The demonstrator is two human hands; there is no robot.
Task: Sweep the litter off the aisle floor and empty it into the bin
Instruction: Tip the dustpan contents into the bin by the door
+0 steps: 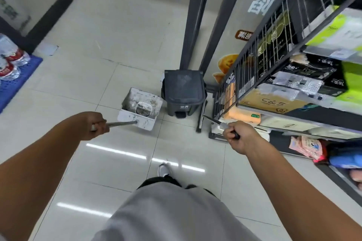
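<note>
Left hand (pixel 97 125) clenched round the thin metal handle of a boxy white plastic dustpan (pixel 140 108), scuffed and grimy, holding a clear lidded cup and crumbs of litter. Dustpan low over glossy pale floor tiles (pixel 109 76), just left of the dark grey pedal bin (pixel 183 92), lid down, matte and dusty. Right hand (pixel 240 136) fisted on a slim dark broom handle (pixel 217 122), beside the wire-sided shelf (pixel 252 60) of soft tissue packs.

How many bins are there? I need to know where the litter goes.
1: a dark pedal bin with its lid shut, beside the door frame, just right of the white dustpan. Others may be out of view.
</note>
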